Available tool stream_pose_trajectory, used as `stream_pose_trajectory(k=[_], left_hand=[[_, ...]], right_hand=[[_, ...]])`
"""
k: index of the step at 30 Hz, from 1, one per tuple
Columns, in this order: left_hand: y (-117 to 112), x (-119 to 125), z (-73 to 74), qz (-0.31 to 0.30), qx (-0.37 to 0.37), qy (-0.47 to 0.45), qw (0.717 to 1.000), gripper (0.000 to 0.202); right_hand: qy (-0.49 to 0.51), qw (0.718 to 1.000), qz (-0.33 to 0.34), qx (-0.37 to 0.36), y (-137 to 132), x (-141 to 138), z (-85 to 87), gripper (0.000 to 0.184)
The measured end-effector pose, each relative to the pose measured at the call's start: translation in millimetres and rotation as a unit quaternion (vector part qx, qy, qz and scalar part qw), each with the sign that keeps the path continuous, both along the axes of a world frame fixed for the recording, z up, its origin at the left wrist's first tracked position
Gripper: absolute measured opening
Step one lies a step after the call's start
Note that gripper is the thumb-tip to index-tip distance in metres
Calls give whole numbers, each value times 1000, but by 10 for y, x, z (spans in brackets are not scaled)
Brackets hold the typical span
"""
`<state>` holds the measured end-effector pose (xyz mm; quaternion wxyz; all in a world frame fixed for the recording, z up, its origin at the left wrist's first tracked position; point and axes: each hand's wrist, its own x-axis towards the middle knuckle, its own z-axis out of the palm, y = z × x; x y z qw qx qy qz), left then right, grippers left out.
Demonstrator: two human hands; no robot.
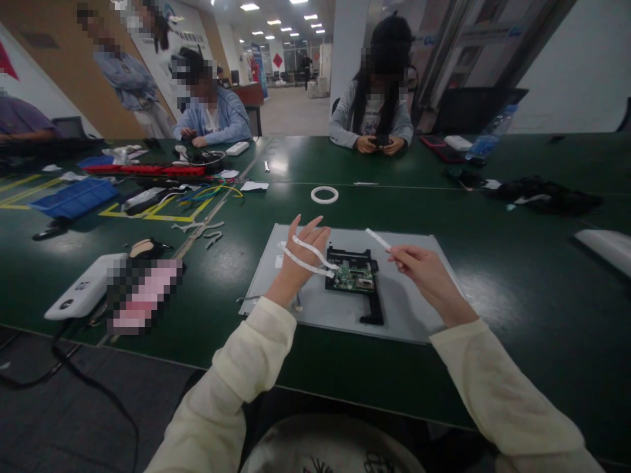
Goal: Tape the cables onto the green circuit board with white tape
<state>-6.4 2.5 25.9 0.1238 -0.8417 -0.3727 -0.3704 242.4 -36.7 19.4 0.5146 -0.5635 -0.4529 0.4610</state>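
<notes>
A grey flat panel (pixel 404 315) lies on the table before me, with a black bracket (pixel 373 309) and a green circuit board (pixel 352 278) on it. Two white flat cables (pixel 313 266) run from the board's left side across the back of my left hand (pixel 296 263). That hand is open over the panel's left part, its fingers stretched out and apart. My right hand (pixel 419 272) pinches a short strip of white tape (pixel 377 238) between thumb and fingers, above the panel's right side.
Beyond the panel lies a tape roll (pixel 314 195). A white power bank (pixel 86 287), a pink phone (pixel 148 295), a blue tray (pixel 76 198) and wires (pixel 217 192) are at left. Two people (pixel 372 112) sit opposite. A water bottle (pixel 493 133) stands back right.
</notes>
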Motion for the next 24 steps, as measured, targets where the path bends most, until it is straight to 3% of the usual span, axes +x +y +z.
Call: stream_pose_trajectory(k=[4, 9, 20, 24], left_hand=[[-72, 177, -55, -30, -38, 7, 999, 26], [-145, 295, -86, -29, -49, 63, 996, 32], [-199, 277, -45, 42, -58, 51, 996, 45], [-200, 274, -43, 58, -68, 36, 995, 46]], right_hand=[[17, 999, -49, 16, 25, -7, -42, 33], [-8, 998, -60, 24, -7, -77, -33, 34], [103, 989, 77, 72, -209, -425, 83, 42], [98, 989, 101, 37, -255, -487, 83, 74]])
